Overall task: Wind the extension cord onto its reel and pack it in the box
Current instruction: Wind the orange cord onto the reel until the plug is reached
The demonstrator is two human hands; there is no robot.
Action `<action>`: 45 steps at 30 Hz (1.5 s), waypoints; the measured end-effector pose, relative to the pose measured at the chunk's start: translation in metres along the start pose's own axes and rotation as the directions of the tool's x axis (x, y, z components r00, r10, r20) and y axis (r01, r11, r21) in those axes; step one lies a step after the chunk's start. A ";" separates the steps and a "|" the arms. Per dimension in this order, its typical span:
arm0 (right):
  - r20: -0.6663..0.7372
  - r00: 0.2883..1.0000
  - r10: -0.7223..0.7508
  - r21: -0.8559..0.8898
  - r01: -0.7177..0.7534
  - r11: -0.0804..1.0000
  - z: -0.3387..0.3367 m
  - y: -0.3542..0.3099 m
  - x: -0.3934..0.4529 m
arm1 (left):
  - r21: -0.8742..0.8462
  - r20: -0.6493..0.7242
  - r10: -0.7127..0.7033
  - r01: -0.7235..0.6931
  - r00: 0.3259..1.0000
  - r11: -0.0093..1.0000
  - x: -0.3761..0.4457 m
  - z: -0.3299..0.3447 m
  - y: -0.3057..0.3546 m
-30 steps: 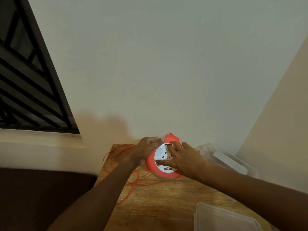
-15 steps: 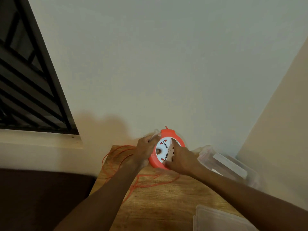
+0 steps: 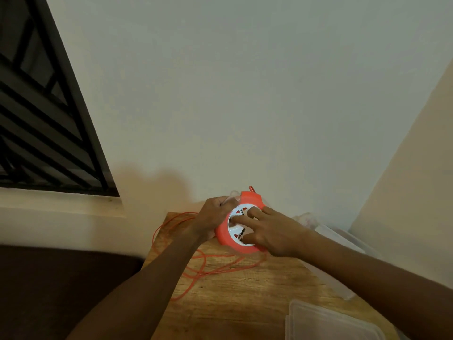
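An orange cord reel (image 3: pixel 224 235) with a white socket face is held tilted above the far end of a wooden table (image 3: pixel 245 290). My left hand (image 3: pixel 212 220) grips its left rim. My right hand (image 3: pixel 272 233) lies on the white face with fingers spread and pressing on it. Loose orange cord (image 3: pixel 203 268) lies in loops on the table below and to the left of the reel. A clear plastic box (image 3: pixel 343 244) stands open at the right, behind my right forearm.
A clear plastic lid (image 3: pixel 326 322) lies at the table's near right. A plain wall rises just behind the table, and a barred window (image 3: pixel 44 123) is at the upper left. A dark surface (image 3: pixel 61 290) lies left of the table.
The white face of the reel has turned under my right-hand fingers, and the reel has tilted back down slightly. Both hands stay on it. The cord loops on the table have shifted.
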State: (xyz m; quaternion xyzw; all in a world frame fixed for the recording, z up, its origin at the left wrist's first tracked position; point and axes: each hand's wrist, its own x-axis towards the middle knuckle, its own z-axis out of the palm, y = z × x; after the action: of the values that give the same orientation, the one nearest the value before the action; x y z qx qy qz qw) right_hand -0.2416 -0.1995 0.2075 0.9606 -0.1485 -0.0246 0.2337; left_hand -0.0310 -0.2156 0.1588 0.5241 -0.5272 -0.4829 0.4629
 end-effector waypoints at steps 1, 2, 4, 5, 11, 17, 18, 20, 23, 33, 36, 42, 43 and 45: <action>0.044 0.998 -0.033 -0.011 0.034 0.999 -0.006 0.004 0.002 | 0.021 0.028 -0.012 0.012 1.000 1.000 -0.001 0.000 0.000; 0.089 0.994 -0.056 -0.018 0.058 0.998 -0.013 0.007 0.003 | 0.017 0.050 -0.031 0.030 0.998 0.999 -0.001 0.001 0.001; 0.167 0.983 -0.079 -0.042 0.087 0.995 -0.020 0.009 0.004 | 0.003 0.072 -0.042 0.042 0.997 0.999 -0.002 0.001 0.001; 0.191 0.978 -0.079 -0.077 0.095 0.992 -0.020 0.008 0.003 | 0.011 0.070 -0.035 0.035 0.997 0.999 -0.001 0.001 0.001; 0.178 0.983 0.036 -0.197 -0.001 0.980 -0.005 -0.009 0.002 | 0.009 0.027 -0.006 0.006 1.000 1.000 -0.008 -0.003 0.001; 0.148 0.950 0.275 -0.236 -0.236 0.943 -0.004 -0.022 0.013 | 0.007 -0.059 -0.003 0.004 0.998 1.000 -0.008 0.002 0.002; 0.165 0.936 0.310 -0.236 -0.268 0.934 -0.003 -0.023 0.014 | -0.001 -0.070 -0.001 0.001 0.998 1.000 -0.007 0.004 0.003; 0.201 0.901 0.385 -0.197 -0.347 0.917 -0.002 -0.025 0.015 | -0.030 -0.083 0.012 -0.015 0.997 0.999 -0.006 0.008 0.001; 0.231 0.818 0.527 0.036 -0.549 0.835 0.001 -0.026 0.019 | -0.057 -0.116 0.002 -0.009 0.993 0.998 -0.004 0.011 -0.002; 0.016 0.950 0.312 0.026 -0.312 0.950 -0.006 -0.019 0.001 | -0.024 -0.063 -0.020 0.019 0.998 1.000 -0.008 0.001 -0.003; -0.004 0.997 0.073 -0.023 -0.073 0.997 -0.010 -0.011 -0.004 | 0.013 -0.036 -0.016 0.017 0.999 1.000 -0.009 -0.001 -0.001; 0.064 0.989 0.133 -0.070 -0.128 0.989 -0.011 -0.019 -0.002 | 0.032 -0.010 -0.003 0.003 1.000 0.999 -0.009 -0.003 -0.002; 0.076 0.985 0.155 -0.080 -0.149 0.986 -0.012 -0.020 0.000 | 0.034 -0.007 -0.005 0.005 1.000 0.999 -0.009 -0.003 -0.002; 0.095 0.979 0.183 -0.103 -0.173 0.979 -0.013 -0.023 0.004 | 0.047 -0.017 -0.002 0.003 1.000 0.999 -0.009 -0.003 -0.001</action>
State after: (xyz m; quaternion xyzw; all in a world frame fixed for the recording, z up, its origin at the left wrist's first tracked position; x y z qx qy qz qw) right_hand -0.2301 -0.1750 0.2090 0.9287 -0.2446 -0.0604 0.2721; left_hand -0.0280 -0.2067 0.1579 0.5394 -0.5338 -0.4667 0.4542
